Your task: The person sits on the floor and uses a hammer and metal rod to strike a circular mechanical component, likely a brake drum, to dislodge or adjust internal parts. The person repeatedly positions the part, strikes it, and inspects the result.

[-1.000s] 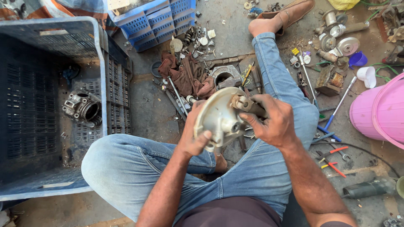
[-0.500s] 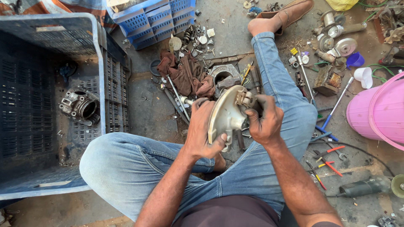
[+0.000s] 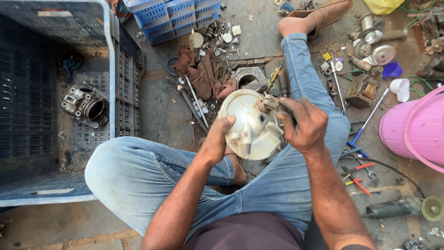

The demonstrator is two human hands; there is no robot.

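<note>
The left hand (image 3: 216, 142) grips the round metal cover (image 3: 249, 124) above the lap. The right hand (image 3: 303, 125) closes over its upper edge, hiding whatever it pinches. The pink bucket (image 3: 413, 129) is cut off.

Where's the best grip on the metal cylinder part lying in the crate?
Probably by the rim of its open bore: the metal cylinder part lies on its side in the dark crate, bore facing right. Come from above, since walls block the sides, one finger inside the bore.
</note>
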